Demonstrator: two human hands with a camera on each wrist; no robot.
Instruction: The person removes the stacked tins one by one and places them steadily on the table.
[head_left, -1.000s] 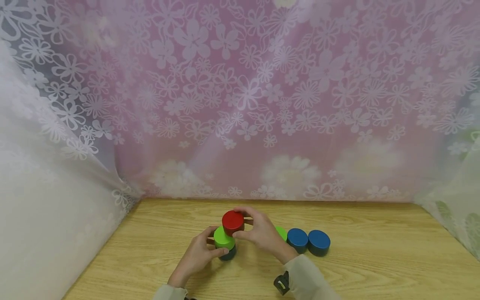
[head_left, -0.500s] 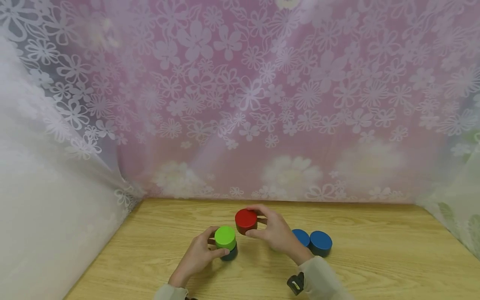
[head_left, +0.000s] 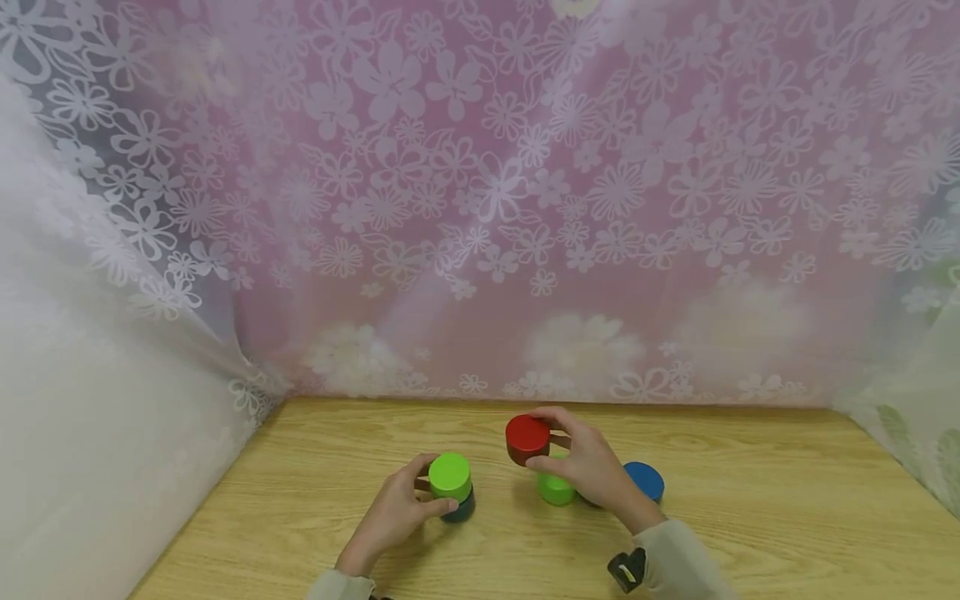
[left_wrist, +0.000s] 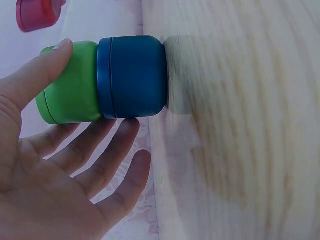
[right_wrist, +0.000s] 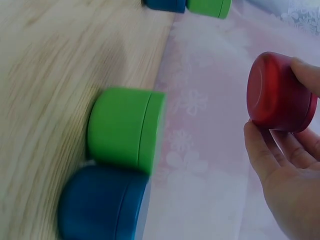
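On the left, a round green tin (head_left: 450,475) with a lid stands on top of a blue tin (left_wrist: 135,77). My left hand (head_left: 395,507) grips the green one, thumb on its near side and fingers behind; the lower fingers reach down beside the blue tin. My right hand (head_left: 592,468) pinches a red tin (head_left: 527,435) by its sides and holds it in the air, clear of the table. Just below and beyond that hand, a second green tin (right_wrist: 122,130) stands on the table against another blue tin (right_wrist: 100,205), which my hand mostly covers in the head view.
A further blue tin (head_left: 647,478) stands at the right end of the row, partly behind my right wrist. The wooden table (head_left: 780,500) ends at a pink flowered curtain (head_left: 480,208), with pale sheets (head_left: 97,417) at the sides.
My right hand has carried the red tin from over the stack to the right, uncovering the second green tin. The left hand has stayed on the stacked green tin.
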